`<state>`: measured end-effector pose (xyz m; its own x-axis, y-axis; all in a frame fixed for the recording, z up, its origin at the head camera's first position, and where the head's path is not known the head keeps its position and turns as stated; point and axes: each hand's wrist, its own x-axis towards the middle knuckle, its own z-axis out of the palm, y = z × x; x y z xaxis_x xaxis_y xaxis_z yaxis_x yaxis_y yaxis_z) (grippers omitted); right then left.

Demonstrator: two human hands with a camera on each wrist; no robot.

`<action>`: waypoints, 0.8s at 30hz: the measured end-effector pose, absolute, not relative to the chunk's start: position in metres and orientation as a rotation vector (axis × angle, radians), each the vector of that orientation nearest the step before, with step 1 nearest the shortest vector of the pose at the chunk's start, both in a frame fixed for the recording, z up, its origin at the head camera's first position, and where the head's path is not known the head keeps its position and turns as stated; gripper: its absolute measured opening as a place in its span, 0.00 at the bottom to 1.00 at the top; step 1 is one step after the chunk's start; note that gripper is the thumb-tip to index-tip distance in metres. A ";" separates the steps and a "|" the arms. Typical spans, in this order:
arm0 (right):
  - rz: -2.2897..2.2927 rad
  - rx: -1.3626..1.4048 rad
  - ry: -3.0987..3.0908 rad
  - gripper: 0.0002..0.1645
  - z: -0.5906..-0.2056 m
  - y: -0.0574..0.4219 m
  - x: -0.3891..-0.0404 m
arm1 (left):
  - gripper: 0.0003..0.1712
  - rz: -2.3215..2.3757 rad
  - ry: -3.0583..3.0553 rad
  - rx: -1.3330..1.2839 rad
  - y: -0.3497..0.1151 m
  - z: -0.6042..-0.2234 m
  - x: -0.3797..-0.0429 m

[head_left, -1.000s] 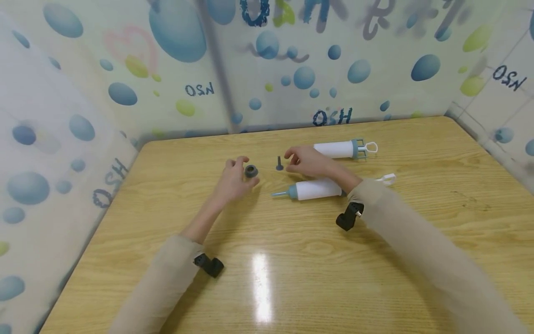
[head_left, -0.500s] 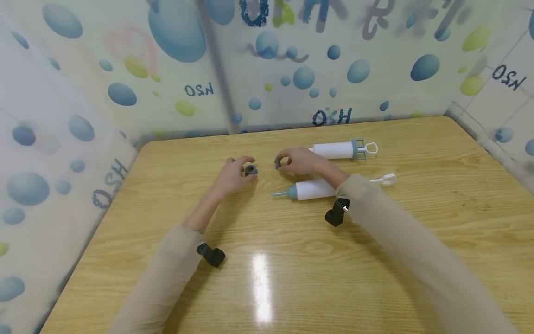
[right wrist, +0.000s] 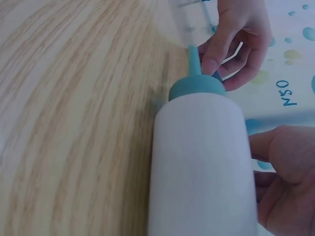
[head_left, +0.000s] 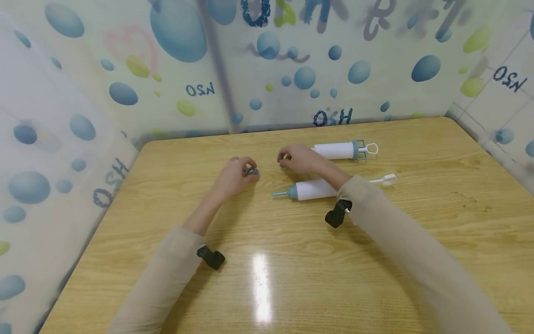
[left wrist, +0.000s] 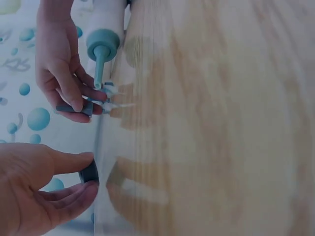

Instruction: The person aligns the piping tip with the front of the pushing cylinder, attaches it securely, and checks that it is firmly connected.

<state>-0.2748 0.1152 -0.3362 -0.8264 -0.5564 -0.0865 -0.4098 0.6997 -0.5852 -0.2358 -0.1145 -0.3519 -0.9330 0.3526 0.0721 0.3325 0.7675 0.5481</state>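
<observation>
My left hand (head_left: 231, 178) pinches a small dark grey ring-shaped piece (left wrist: 89, 172) between thumb and fingers, low over the table. To its right, my right hand (head_left: 303, 159) pinches a small dark grey piece with a flat round base and a thin stem (left wrist: 74, 108). That piece is mostly hidden by fingers in the head view. Beneath the right forearm lies a white syringe-like tube (head_left: 315, 189) with a teal cap and thin teal nozzle (left wrist: 100, 66) pointing left. A second white tube (head_left: 333, 150) lies behind the right hand, its front end hidden.
The wooden table (head_left: 292, 260) meets a wall (head_left: 283, 106) printed with blue and green drops at the back. The rear tube ends in a teal frame and a white loop handle (head_left: 371, 148); a white handle (head_left: 389, 179) pokes out right of the right sleeve.
My right hand has moved left and taken hold of the stemmed piece, which was standing on the table. My left fingers have closed onto the ring-shaped piece.
</observation>
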 end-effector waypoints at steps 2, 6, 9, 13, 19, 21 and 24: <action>-0.835 -0.782 2.668 0.14 -0.333 0.117 -0.272 | 0.15 0.949 2.930 0.561 -0.113 -0.352 -0.235; -0.855 -0.841 2.700 0.14 -0.325 0.122 -0.264 | 0.13 1.034 2.976 0.601 -0.110 -0.351 -0.232; -0.859 -0.888 2.736 0.13 -0.319 0.127 -0.258 | 0.14 1.085 3.000 0.633 -0.107 -0.348 -0.228; -0.895 -0.961 2.781 0.11 -0.312 0.134 -0.252 | 0.16 1.155 3.008 0.659 -0.102 -0.343 -0.220; -0.945 -1.046 2.841 0.10 -0.305 0.147 -0.241 | 0.19 1.289 2.982 0.736 -0.095 -0.338 -0.211; -0.963 -1.067 2.861 0.10 -0.304 0.151 -0.237 | 0.18 1.333 2.967 0.748 -0.093 -0.337 -0.208; -0.976 -1.072 2.897 0.09 -0.304 0.156 -0.229 | 0.18 1.400 2.936 0.765 -0.090 -0.335 -0.204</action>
